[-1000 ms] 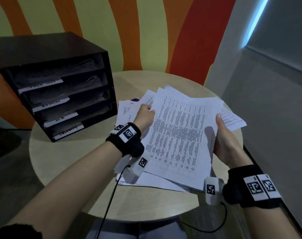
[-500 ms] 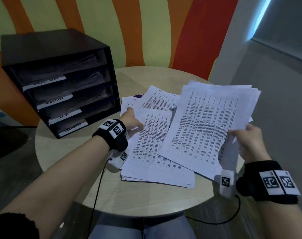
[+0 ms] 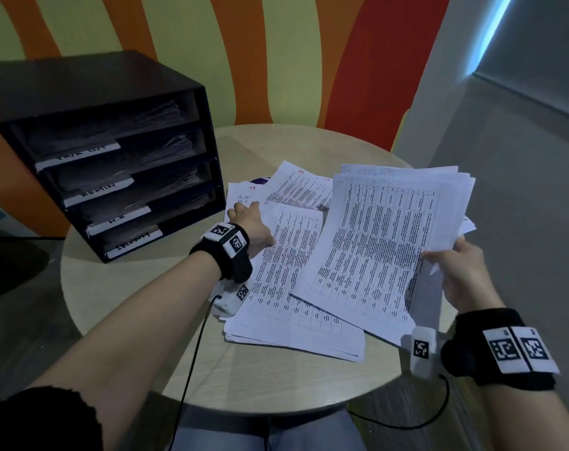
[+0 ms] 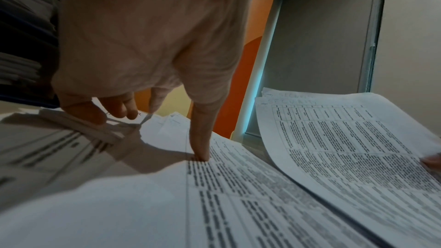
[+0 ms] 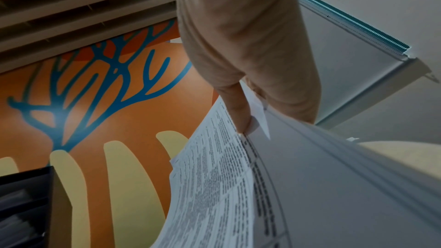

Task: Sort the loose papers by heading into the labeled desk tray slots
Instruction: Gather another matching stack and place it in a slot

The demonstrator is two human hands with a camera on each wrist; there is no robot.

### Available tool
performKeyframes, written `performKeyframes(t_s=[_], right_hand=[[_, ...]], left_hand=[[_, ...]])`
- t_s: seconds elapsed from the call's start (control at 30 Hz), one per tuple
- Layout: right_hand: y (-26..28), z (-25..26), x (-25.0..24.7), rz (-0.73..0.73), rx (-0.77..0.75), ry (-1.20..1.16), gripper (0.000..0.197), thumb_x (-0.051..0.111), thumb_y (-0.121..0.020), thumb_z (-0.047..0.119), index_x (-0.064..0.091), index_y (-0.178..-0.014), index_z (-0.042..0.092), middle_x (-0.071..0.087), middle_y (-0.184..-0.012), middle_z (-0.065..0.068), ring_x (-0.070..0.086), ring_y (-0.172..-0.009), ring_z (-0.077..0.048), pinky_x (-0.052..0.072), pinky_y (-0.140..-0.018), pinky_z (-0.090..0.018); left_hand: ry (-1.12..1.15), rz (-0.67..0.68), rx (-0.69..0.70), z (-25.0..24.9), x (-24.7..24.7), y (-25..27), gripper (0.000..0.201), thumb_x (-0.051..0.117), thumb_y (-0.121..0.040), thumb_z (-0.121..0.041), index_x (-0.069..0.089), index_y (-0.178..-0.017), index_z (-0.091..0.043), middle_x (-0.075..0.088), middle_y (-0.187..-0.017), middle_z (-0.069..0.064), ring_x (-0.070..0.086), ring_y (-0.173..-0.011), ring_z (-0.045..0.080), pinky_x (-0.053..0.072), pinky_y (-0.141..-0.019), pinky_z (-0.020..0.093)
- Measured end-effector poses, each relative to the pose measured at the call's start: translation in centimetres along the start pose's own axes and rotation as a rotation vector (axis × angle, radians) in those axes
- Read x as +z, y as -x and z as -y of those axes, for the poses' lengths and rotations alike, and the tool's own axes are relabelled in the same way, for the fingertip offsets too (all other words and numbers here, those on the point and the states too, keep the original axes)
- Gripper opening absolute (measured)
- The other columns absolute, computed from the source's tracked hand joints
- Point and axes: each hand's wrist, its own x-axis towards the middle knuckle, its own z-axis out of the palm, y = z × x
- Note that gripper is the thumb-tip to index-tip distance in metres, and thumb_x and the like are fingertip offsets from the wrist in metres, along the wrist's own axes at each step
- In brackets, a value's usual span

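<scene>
A black desk tray (image 3: 114,151) with four labelled slots, each holding papers, stands at the table's left. Loose printed papers (image 3: 293,314) lie spread in the middle; two sheets at the back are headed HR in red. My right hand (image 3: 445,255) holds a bundle headed SECURITY (image 3: 380,242) by its right edge, raised over the pile, thumb (image 5: 241,116) on top. My left hand (image 3: 244,213) is on the pile's left side. Its thumb (image 4: 200,146) presses on the top sheet (image 4: 238,205) while the curled fingers (image 4: 107,112) grip the bent-up sheet edges.
The round wooden table (image 3: 276,385) has bare surface in front of the tray and along the near edge. A striped orange, yellow and red wall stands behind, and a grey wall to the right. Cables hang from both wrist bands.
My left hand let go of the bundle and dropped onto the pile. My right hand swung the bundle up and to the right, uncovering the sheets beneath.
</scene>
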Motion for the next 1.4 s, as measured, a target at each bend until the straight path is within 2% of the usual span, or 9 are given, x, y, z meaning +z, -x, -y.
performKeyframes(t_s=[0.2, 0.37, 0.5, 0.6, 0.73, 0.87, 1.13, 1.3, 1.4], right_hand=[[-0.2, -0.1, 0.1, -0.011, 0.004, 0.038, 0.031, 0.053, -0.085, -0.015, 0.061, -0.100, 0.011, 0.063, -0.099, -0.011, 0.057, -0.091, -0.026, 0.043, -0.080, -0.032], [-0.4, -0.4, 0.2, -0.006, 0.029, 0.074, 0.030, 0.055, -0.085, -0.013, 0.062, -0.102, 0.010, 0.065, -0.101, -0.012, 0.059, -0.095, -0.029, 0.045, -0.086, -0.037], [-0.6, -0.7, -0.1, 0.001, 0.048, 0.081, 0.032, 0.055, -0.085, -0.012, 0.063, -0.107, 0.011, 0.066, -0.099, -0.010, 0.060, -0.098, -0.031, 0.046, -0.088, -0.038], [-0.4, -0.7, -0.2, -0.003, 0.037, 0.079, 0.032, 0.052, -0.087, -0.013, 0.062, -0.106, 0.011, 0.065, -0.103, -0.012, 0.059, -0.098, -0.030, 0.047, -0.087, -0.037], [-0.4, -1.1, -0.2, -0.021, 0.030, 0.088, 0.030, 0.052, -0.086, -0.012, 0.063, -0.098, 0.013, 0.067, -0.098, -0.008, 0.061, -0.098, -0.030, 0.049, -0.086, -0.039], [-0.4, -1.0, -0.1, -0.062, 0.013, 0.101, 0.029, 0.050, -0.085, -0.012, 0.063, -0.098, 0.011, 0.065, -0.101, -0.013, 0.059, -0.096, -0.031, 0.047, -0.082, -0.038], [0.7, 1.1, 0.3, 0.032, -0.065, 0.015, 0.027, 0.054, -0.085, -0.010, 0.066, -0.085, 0.015, 0.069, -0.085, -0.002, 0.064, -0.081, -0.023, 0.049, -0.069, -0.031], [2.1, 2.9, 1.2, 0.199, -0.081, -0.067, 0.029, 0.050, -0.087, -0.010, 0.070, -0.093, 0.011, 0.076, -0.089, -0.006, 0.070, -0.082, -0.025, 0.052, -0.073, -0.035], [2.6, 3.3, 1.7, 0.201, -0.093, -0.049, 0.027, 0.045, -0.092, -0.001, 0.068, -0.088, 0.012, 0.075, -0.080, -0.002, 0.070, -0.072, -0.019, 0.051, -0.066, -0.032]], left_hand=[[0.039, 0.069, -0.068, 0.0, 0.4, -0.6, 0.093, 0.083, -0.069, -0.048, 0.035, -0.143, -0.017, 0.024, -0.144, 0.015, 0.022, -0.134, 0.034, 0.033, -0.109, 0.048], [0.028, -0.043, -0.060, -0.4, 0.8, 0.0, 0.052, 0.077, -0.077, -0.039, 0.056, -0.117, -0.015, 0.035, -0.133, 0.012, 0.031, -0.124, 0.031, 0.039, -0.101, 0.040], [0.523, -0.342, 0.074, -0.1, 0.7, -0.4, 0.003, 0.057, -0.087, -0.020, 0.058, -0.090, -0.022, 0.049, -0.109, 0.004, 0.047, -0.094, 0.023, 0.045, -0.080, 0.034], [0.908, -0.484, 0.154, -0.1, -1.9, -0.6, 0.026, 0.047, -0.088, -0.003, 0.050, -0.074, -0.024, 0.054, -0.086, 0.005, 0.048, -0.074, 0.019, 0.039, -0.061, 0.028], [1.040, -0.670, 0.315, 0.0, -7.2, 1.0, 0.018, 0.050, -0.092, -0.006, 0.060, -0.101, -0.017, 0.068, -0.095, 0.005, 0.061, -0.075, 0.013, 0.047, -0.063, 0.023], [1.138, -0.813, 0.448, 0.7, -11.7, 2.6, 0.016, 0.053, -0.094, -0.002, 0.065, -0.100, -0.009, 0.069, -0.091, -0.001, 0.065, -0.082, 0.009, 0.052, -0.074, 0.024], [1.131, -0.522, 0.326, -1.3, -8.9, 2.4, 0.008, 0.055, -0.094, -0.007, 0.063, -0.094, -0.005, 0.067, -0.088, 0.007, 0.064, -0.077, 0.020, 0.051, -0.071, 0.033], [1.068, -0.209, 0.296, -4.0, -3.0, 2.8, 0.030, 0.044, -0.103, -0.019, 0.054, -0.129, -0.008, 0.064, -0.123, 0.005, 0.063, -0.108, 0.022, 0.051, -0.093, 0.040], [1.077, -0.189, 0.223, -5.1, -1.4, 3.1, 0.023, 0.048, -0.100, -0.019, 0.048, -0.122, -0.012, 0.060, -0.125, 0.011, 0.060, -0.112, 0.026, 0.048, -0.099, 0.044]])
